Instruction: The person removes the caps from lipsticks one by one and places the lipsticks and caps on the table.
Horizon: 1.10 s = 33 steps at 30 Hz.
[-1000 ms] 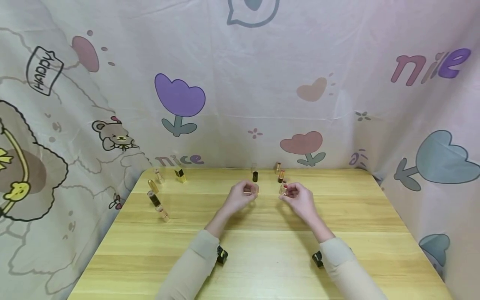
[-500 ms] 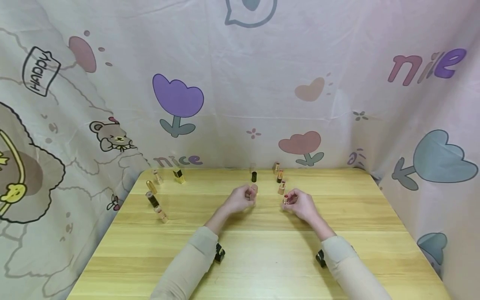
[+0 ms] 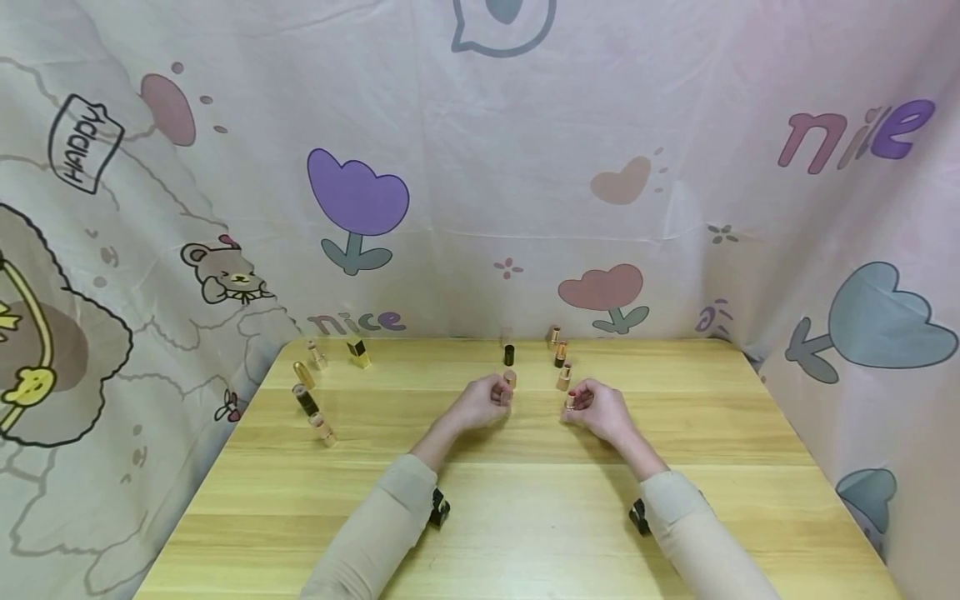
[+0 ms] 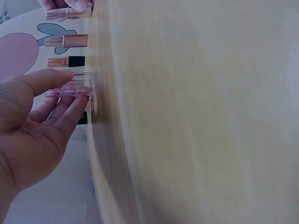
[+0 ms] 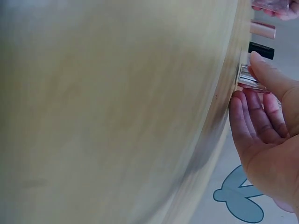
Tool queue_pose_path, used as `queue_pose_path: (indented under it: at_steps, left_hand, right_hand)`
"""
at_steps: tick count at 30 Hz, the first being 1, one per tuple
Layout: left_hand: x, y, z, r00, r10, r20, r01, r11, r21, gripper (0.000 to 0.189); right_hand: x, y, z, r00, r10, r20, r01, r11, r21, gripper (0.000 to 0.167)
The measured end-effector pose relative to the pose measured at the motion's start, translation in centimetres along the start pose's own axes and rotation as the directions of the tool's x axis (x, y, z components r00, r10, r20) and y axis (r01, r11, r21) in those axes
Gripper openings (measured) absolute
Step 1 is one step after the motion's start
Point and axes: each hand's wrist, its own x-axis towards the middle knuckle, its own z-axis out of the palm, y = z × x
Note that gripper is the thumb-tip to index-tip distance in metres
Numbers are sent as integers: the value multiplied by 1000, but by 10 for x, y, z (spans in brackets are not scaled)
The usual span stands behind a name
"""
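My left hand (image 3: 480,403) pinches a clear, pinkish lipstick cap (image 4: 77,86) with printed lettering, its open end down close to the wooden table. Across from it, my right hand (image 3: 603,408) holds an uncapped lipstick (image 3: 571,401) with a red tip. The shiny base (image 5: 247,78) of that lipstick stands at the table surface between thumb and fingers. Just behind the left hand are a pink cap (image 3: 511,379), a black cap (image 3: 509,355) and a clear cap (image 3: 506,337). Behind the right hand stand a rose-gold lipstick (image 3: 564,379), a black-based one (image 3: 561,355) and another small one (image 3: 555,335).
At the left of the table (image 3: 555,500) several closed lipsticks stand, among them a gold one (image 3: 303,374), a black one (image 3: 305,400), a pink one (image 3: 322,430) and a black-and-gold one (image 3: 359,352). A printed curtain (image 3: 465,167) hangs behind the table's back edge.
The right hand has come toward the body with the red-tipped lipstick, uncovering the rose-gold lipstick behind it. The left hand has moved slightly nearer, and the pink cap behind it shows more fully.
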Motion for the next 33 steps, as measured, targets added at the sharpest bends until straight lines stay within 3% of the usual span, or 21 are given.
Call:
queue_pose_path:
  at_steps: [6,11,16,19,21,24,27,30,33]
  left_hand:
    - [-2,-2,-2,1000,10,1,-10,999,-34,31]
    - [-9,-5,-10,998,33,-51,-39,992,-116,48]
    - [-18,-10,-26,983,17,-184,-65,963,-260,57]
    - [-18,-16,-37,948,14,-318,-121,940,-320,53]
    - [-18,-18,-44,911,6,-413,-166,921,-352,50]
    - [-19,-23,-55,843,-28,-537,-207,905,-372,48]
    - [-20,-30,-65,758,-71,-649,-231,900,-369,46]
    - [-19,-38,-74,639,-92,-764,-264,906,-330,44]
    - [-16,-43,-84,492,-90,-866,-296,918,-264,42]
  right_hand:
    - [1,2,1,1000,4,12,-4,1000,1,39]
    - [1,1,1,1000,11,15,-11,1000,-4,40]
    - [1,1,1,1000,22,19,-22,1000,13,40]
    - [1,1,1,1000,22,22,-23,1000,14,40]
    - [0,1,1,1000,18,22,-18,1000,7,40]
    - [0,1,0,1000,17,23,-17,1000,0,39]
    - [0,1,1,999,23,30,-23,1000,2,38]
    - [0,1,1,999,29,36,-29,1000,9,38]
    - [0,0,2,999,29,37,-29,1000,9,38]
